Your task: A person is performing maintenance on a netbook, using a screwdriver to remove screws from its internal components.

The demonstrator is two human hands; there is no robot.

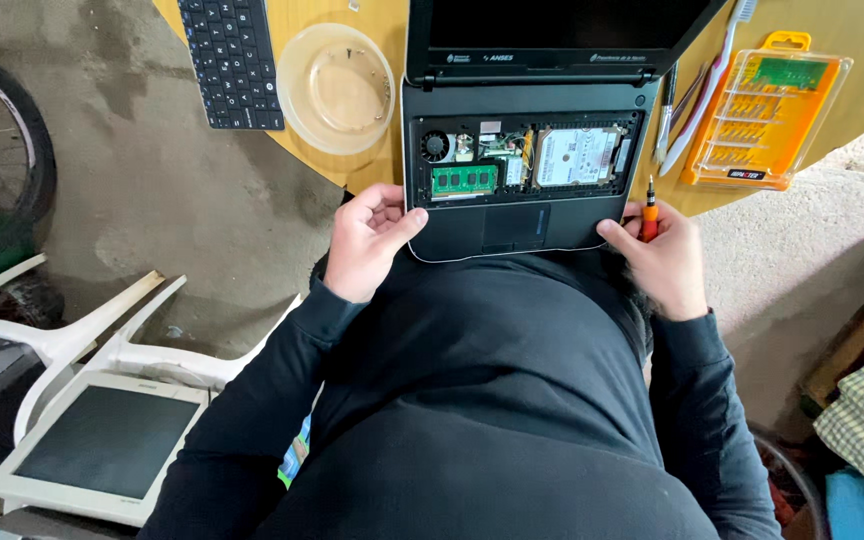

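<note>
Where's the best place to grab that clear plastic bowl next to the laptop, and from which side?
Take the clear bowl by its rim on the near left edge, where it overhangs the table edge. It sits upright and open, so a thumb-over-rim pinch probably works. The keyboard crowds its far left and the laptop its right.

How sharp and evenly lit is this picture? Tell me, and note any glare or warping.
Head view: soft daylight, no hard shadows; the opened laptop and both hands, left hand and right hand, look sharp; slight sheen on the clear bowl and orange bit case; wide-angle bending curves the table edge; the dark sweater loses detail.
</note>
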